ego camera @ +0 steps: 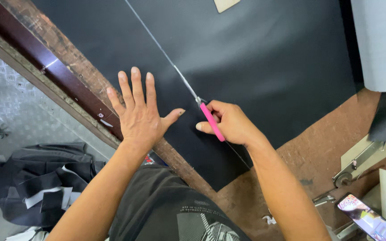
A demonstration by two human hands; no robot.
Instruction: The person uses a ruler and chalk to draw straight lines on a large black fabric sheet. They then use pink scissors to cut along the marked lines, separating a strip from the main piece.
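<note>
Black sheet material (pixel 246 58) is spread across a worn brown worktop (pixel 318 156), and is being parted along a thin pale line that runs from the far left down to the near right. The left hand (pixel 140 114) is laid flat with fingers splayed at the sheet's left edge, apparently to keep it from shifting. The right hand (pixel 231 122) is closed around a pink-handled cutting tool (pixel 211 121), held at the middle of the sheet, right on the line. The tool's long axis lies along that line, its tip pointed far and left, seemingly so that the cut stays straight. A phone (pixel 369 218) lies at the near right.
</note>
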